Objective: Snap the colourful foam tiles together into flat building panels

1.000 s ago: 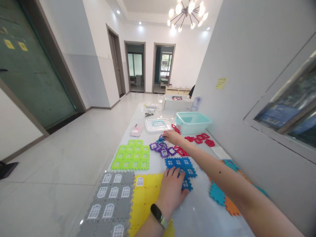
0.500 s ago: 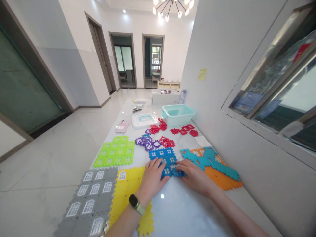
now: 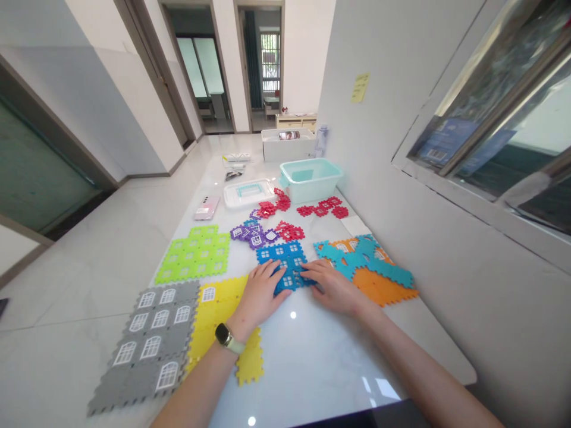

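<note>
Both hands rest on a group of joined blue foam tiles [image 3: 285,261] with white window cut-outs, lying on a white table [image 3: 321,356]. My left hand [image 3: 261,294], with a dark watch on its wrist, lies flat with fingers stretched over the near left tiles. My right hand [image 3: 332,285] presses its fingertips on the near right edge of the blue group. Neither hand lifts a tile. Yellow tiles [image 3: 223,315] lie under my left wrist.
Grey window tiles [image 3: 151,339] and green tiles [image 3: 196,255] lie to the left, teal and orange tiles [image 3: 370,273] to the right. Purple [image 3: 250,233] and red pieces [image 3: 323,210], a teal tub [image 3: 310,178], a clear lid, a pink phone [image 3: 206,208] and a white box sit farther back. A wall runs along the right.
My right hand came back from the far red and purple pieces to the blue tiles. The view tilted down and both hands settled on the near edge of the blue group.
</note>
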### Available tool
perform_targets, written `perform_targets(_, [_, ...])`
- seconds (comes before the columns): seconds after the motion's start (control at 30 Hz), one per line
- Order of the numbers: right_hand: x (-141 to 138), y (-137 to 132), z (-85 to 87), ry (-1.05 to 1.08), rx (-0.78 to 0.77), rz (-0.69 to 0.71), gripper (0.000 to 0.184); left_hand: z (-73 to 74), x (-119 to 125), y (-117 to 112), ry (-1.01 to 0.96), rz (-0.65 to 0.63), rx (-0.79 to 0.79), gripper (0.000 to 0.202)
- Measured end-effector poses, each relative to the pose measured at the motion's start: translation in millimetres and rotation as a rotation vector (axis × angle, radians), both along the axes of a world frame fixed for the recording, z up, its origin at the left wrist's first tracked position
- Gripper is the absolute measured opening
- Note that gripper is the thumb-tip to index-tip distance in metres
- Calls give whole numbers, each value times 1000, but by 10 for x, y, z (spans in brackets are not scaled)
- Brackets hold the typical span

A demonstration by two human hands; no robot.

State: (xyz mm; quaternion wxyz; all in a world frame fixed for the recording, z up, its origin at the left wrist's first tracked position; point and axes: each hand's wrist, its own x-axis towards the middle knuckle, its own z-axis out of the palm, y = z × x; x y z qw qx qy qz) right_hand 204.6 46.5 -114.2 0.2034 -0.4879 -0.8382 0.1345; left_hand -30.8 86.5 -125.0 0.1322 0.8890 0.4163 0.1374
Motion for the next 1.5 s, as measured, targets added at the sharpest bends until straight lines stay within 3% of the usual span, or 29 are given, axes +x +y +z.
perform_targets(0.2, [-34,12,-12,-37,-3,50,46,4,-14,10,-15,-10,-4,53])
perform_targets(0.4, [-96,-38,34,-100,-6,38,34,1,-20,10,-15,-9,-8,53])
perform_targets(0.67, [-333,-155,-9,-245,-85,-36,47,-18,-16,-16,-49,-1,-43,53])
perform_targets(0.77, [-459,-172,-12,-279,-107,-88,46,37,-43,48,-83,-30,-114,52])
perform_targets(0.87, [-537,-172,10,-312,-117,-113,46,179,-102,343,-155,-9,-201,43])
perform_targets(1.0, [-539,-169,81,-306,-157,-128,43,372,-221,1041,-223,195,-146,34])
perform_targets(1.17, [-427,-200,169,-213,-212,-124,39,411,-318,1752,-149,349,-142,29])
perform_targets(1.3, [-302,-236,102,-105,-250,-93,49,328,-238,1957,-49,348,-201,16])
perform_targets(1.5, [-239,-266,-4,-25,-269,-69,55,260,-79,2028,6,371,-235,20])
